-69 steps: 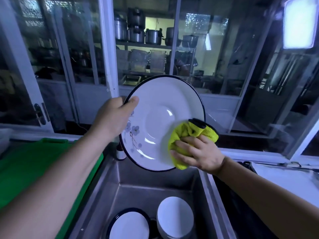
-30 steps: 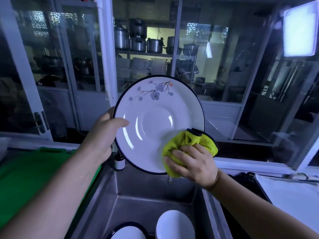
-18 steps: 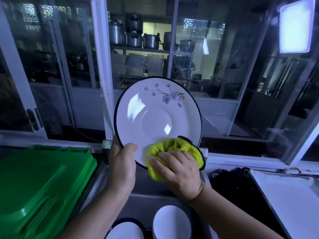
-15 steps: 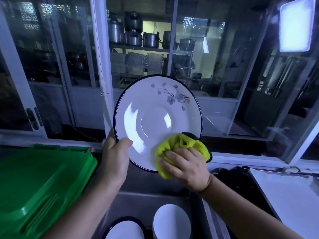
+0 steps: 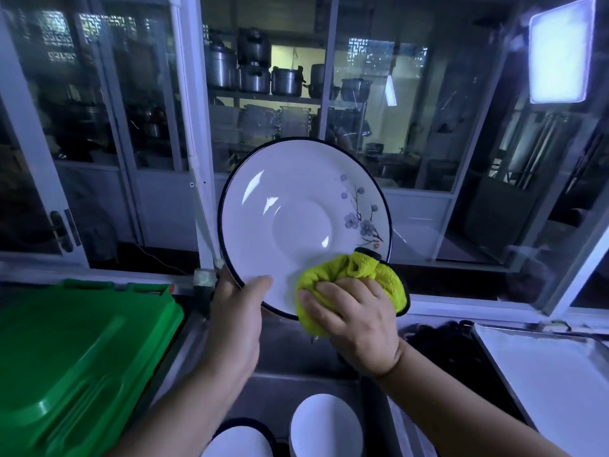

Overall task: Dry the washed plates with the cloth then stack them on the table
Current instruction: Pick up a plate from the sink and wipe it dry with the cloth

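Observation:
A white plate (image 5: 296, 219) with a dark rim and a blue flower sprig on its right side is held upright over the sink, its face toward me. My left hand (image 5: 235, 321) grips its lower left rim, thumb on the face. My right hand (image 5: 356, 321) clutches a bunched yellow cloth (image 5: 356, 275) and presses it against the plate's lower right part. Two more plates lie down in the sink: a dark-rimmed one (image 5: 237, 440) and a plain white one (image 5: 326, 427).
The steel sink (image 5: 290, 387) lies below my hands. A green plastic lid (image 5: 72, 351) covers the counter on the left. A white tray (image 5: 553, 380) sits on the right. Glass window frames (image 5: 194, 127) stand close behind the plate.
The plate has turned clockwise: the flower sprig went from the lower left over the top to the right side. My left hand shifted down to the lower rim. The cloth stayed on the lower face.

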A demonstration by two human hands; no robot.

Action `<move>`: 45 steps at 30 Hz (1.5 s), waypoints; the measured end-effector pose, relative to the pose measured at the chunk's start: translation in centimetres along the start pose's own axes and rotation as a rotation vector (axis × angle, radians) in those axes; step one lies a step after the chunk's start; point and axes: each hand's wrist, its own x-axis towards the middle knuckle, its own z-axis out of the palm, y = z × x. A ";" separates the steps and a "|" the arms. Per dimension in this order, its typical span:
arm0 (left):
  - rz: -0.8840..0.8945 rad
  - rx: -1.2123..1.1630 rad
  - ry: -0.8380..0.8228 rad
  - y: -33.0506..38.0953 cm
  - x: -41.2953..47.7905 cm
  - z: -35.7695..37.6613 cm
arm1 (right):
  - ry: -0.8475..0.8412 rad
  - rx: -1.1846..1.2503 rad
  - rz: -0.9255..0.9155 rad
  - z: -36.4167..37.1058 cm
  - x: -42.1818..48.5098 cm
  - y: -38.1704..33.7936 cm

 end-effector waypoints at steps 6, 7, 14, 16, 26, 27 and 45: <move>-0.004 0.014 0.083 -0.5 0.8 -0.9 | -0.182 0.158 0.032 -0.4 -0.2 -0.8; -0.009 0.040 0.088 -0.5 1.0 -1.4 | -0.242 0.208 0.032 -0.4 -0.4 -0.5; 0.113 0.297 -0.057 0.5 0.6 -3.1 | -0.485 0.325 0.256 -0.6 0.5 3.1; 0.094 0.334 -0.094 0.2 0.5 -3.1 | -0.464 0.286 0.278 0.0 1.9 3.3; 0.029 0.246 -0.040 0.3 1.6 -3.5 | -0.589 0.578 0.234 0.6 2.2 -1.1; 0.018 0.243 -0.051 0.1 1.8 -3.9 | -0.622 0.593 0.205 0.4 1.8 -0.9; -0.113 0.525 -0.325 -0.8 1.1 -4.1 | -0.228 0.148 -0.117 1.7 9.1 3.3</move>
